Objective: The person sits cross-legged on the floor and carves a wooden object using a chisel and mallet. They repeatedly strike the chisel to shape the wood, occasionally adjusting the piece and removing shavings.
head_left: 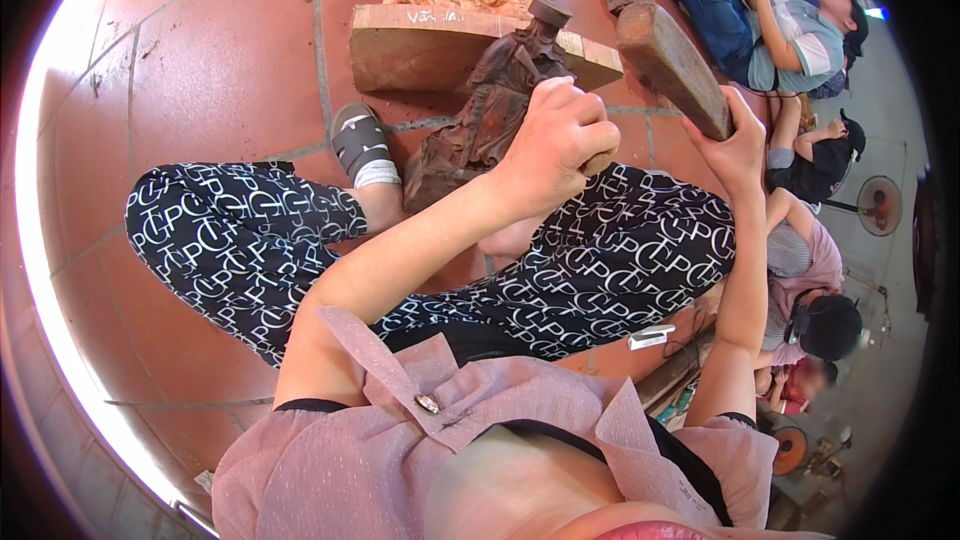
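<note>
Left hand (555, 140) fist-gripped on tool at dark upright carved figure (495, 105); right hand (735, 145) clasps raised wooden mallet (670, 65), right of figure

My head camera is looking steeply down, close over my lap and hands, facing the tiled floor (220, 50).

Dark brown carved figure (505, 100); pale wood slab (420, 45); black-white patterned trousers (240, 240); terracotta tile floor (210, 60); mauve blouse (400, 440).

Left hand (555, 140) fisted tight, arm reaching toward 12 o'clock. Right hand (735, 145) gripping, raised at 2 o'clock, forearm upright.
</note>
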The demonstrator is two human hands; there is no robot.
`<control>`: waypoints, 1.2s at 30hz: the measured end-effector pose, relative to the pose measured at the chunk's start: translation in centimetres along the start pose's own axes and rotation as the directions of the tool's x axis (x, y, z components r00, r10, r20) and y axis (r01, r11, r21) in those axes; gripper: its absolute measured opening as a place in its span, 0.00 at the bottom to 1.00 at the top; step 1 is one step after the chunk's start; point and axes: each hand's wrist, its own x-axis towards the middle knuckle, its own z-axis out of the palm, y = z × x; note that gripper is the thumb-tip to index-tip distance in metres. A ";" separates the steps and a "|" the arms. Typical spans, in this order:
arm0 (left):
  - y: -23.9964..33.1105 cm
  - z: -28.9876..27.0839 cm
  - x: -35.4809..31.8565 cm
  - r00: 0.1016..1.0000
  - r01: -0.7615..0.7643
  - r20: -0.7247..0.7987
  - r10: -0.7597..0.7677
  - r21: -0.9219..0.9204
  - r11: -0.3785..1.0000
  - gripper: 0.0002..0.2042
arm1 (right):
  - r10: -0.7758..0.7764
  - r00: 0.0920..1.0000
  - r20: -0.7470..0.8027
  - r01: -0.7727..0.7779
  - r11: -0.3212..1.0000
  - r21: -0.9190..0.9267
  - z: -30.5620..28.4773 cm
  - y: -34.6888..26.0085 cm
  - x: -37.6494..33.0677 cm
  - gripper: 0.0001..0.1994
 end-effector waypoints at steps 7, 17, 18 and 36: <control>-0.1 0.2 0.1 0.999 -0.012 -0.041 0.011 -0.009 1.000 0.09 | -0.023 1.000 0.016 0.023 1.000 -0.012 -0.2 -0.5 0.3 0.19; -0.1 0.2 0.0 0.999 -0.023 -0.046 0.022 -0.027 0.999 0.09 | -0.049 0.998 0.030 0.049 0.999 -0.015 -0.4 -0.6 0.4 0.18; -0.1 0.2 0.0 0.998 -0.022 -0.051 0.021 -0.024 0.999 0.09 | -0.050 0.998 0.028 0.051 0.999 -0.015 -0.4 -0.6 0.4 0.18; -0.6 -0.5 0.8 0.988 -0.014 -0.157 0.002 -0.071 0.997 0.08 | -0.559 0.828 -0.047 0.560 0.820 0.119 -0.1 -2.3 0.7 0.16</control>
